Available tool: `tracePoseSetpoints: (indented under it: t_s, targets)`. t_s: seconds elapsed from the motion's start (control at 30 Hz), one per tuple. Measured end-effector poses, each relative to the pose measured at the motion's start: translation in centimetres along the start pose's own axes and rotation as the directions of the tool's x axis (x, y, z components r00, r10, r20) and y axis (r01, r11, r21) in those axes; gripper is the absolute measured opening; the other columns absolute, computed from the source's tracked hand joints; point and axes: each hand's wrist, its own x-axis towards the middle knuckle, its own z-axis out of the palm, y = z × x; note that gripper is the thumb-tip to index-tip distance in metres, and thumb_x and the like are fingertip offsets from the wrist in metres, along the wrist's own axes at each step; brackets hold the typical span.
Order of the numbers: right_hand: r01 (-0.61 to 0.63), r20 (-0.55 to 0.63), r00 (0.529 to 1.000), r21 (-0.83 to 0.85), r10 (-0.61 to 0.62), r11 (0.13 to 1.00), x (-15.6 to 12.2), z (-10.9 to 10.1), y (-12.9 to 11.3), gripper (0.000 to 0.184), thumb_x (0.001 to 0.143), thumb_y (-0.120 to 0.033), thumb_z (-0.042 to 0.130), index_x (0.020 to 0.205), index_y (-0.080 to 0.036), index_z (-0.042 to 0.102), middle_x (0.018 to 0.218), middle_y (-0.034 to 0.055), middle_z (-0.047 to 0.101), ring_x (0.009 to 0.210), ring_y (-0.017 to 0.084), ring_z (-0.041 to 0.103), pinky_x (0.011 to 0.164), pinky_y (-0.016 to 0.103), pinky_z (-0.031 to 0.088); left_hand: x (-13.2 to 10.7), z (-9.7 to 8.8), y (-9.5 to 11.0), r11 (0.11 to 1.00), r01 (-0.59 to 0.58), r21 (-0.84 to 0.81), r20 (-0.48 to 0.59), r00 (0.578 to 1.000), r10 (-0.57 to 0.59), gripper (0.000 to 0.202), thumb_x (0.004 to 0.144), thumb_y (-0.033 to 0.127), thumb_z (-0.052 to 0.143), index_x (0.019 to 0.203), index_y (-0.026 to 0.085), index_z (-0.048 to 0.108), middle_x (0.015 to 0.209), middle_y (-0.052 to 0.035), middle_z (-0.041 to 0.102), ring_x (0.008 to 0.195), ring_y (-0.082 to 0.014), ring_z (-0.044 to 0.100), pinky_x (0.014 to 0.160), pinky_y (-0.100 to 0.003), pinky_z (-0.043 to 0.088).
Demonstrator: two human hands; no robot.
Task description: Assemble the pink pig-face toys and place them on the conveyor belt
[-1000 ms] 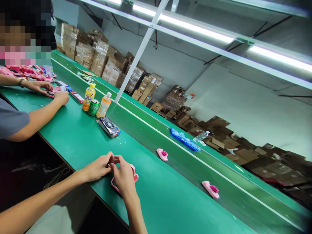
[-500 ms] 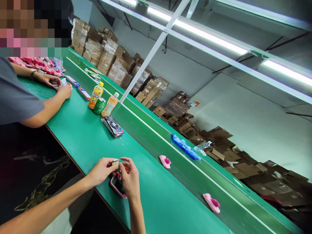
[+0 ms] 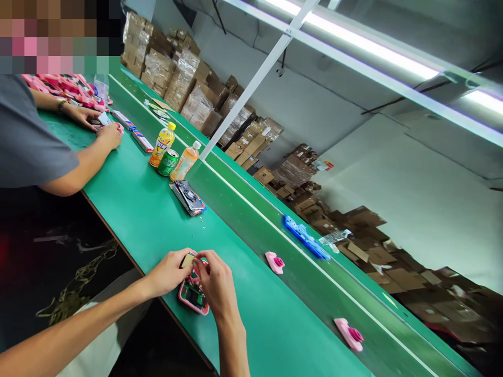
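Observation:
My left hand [image 3: 172, 271] pinches a small flat pale-yellow piece [image 3: 187, 261] with a dark edge, between thumb and fingers. Just below lies a pink toy casing [image 3: 194, 311] on the green table, its inside facing up and showing green circuit board [image 3: 192, 293] and dark parts. My right hand [image 3: 217, 280] is beside the yellow piece, over the casing's upper right side. Its thumb and fingertips come together there, and whatever is between them is hidden.
Two pink camera-shaped toys [image 3: 275, 263] sit on the conveyor belt to the right. Beyond are a blue tray [image 3: 306, 238] and cartons [image 3: 353, 225]. Drink bottles [image 3: 185, 161], a can [image 3: 168, 163] and a black device [image 3: 188, 197] stand ahead. At left, a co-worker's hands [image 3: 108, 137] handle a part.
The yellow piece has tipped, showing its flat side more. My right hand has shifted slightly, uncovering more of the casing's inside. The view has moved a little.

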Motion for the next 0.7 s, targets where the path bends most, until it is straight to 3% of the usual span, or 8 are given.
tracePoseSetpoints:
  t_s: [0.17,0.27,0.4,0.57,0.7]
  targets:
    - [0.062,0.099,0.994,-0.094,-0.053,0.994,0.9,-0.8,0.0,0.016,0.096,-0.018,0.049,0.087,-0.024,0.061,0.088,0.0008,0.07,0.074,0.016,0.066,0.066,0.026,0.044,-0.2,-0.2,0.1,1.0,-0.003,0.031,0.014,1.0,0.003,0.022,0.09,0.028,0.051,0.102,0.02,0.067,0.089,-0.0024,0.073,0.086,-0.0208,0.065,0.074,-0.026,0.048]
    - [0.104,0.141,0.987,-0.231,-0.073,0.967,1.0,-0.6,-0.3,0.017,0.095,-0.012,0.047,0.089,-0.024,0.059,0.088,-0.0005,0.068,0.067,0.014,0.064,0.057,0.026,0.037,-0.3,-0.2,0.2,0.999,0.006,0.04,0.012,1.0,-0.006,0.027,0.092,0.027,0.049,0.112,0.021,0.066,0.089,-0.0027,0.074,0.09,-0.0218,0.067,0.077,-0.027,0.048]
    - [0.126,0.152,0.986,-0.402,-0.07,0.907,0.2,0.0,-0.9,0.02,0.095,-0.009,0.044,0.097,-0.025,0.056,0.088,-0.001,0.065,0.056,0.013,0.057,0.049,0.029,0.025,-0.1,0.2,0.4,0.999,0.037,0.006,0.001,0.999,-0.037,0.034,0.093,0.025,0.046,0.123,0.021,0.062,0.08,-0.0001,0.07,0.071,-0.0183,0.063,0.065,-0.026,0.044]
    - [0.132,0.145,0.985,-0.266,-0.096,0.955,-0.6,0.0,-1.4,0.023,0.098,-0.007,0.037,0.093,-0.024,0.052,0.093,0.0011,0.063,0.073,0.016,0.06,0.06,0.026,0.04,0.1,-0.3,0.7,0.971,0.137,-0.197,0.041,0.99,-0.132,0.047,0.086,0.021,0.05,0.132,0.018,0.056,0.078,0.0013,0.065,0.063,-0.0153,0.056,0.06,-0.025,0.043]
    - [0.106,0.144,0.987,-0.195,-0.078,0.975,-0.6,0.0,-1.3,0.023,0.095,-0.005,0.041,0.097,-0.023,0.054,0.098,0.0033,0.064,0.09,0.02,0.06,0.076,0.029,0.048,0.3,-1.0,0.7,0.822,0.296,-0.486,0.265,0.946,-0.184,0.052,0.089,0.043,0.057,0.134,0.017,0.054,0.081,-0.0001,0.063,0.057,-0.0137,0.054,0.056,-0.027,0.048]
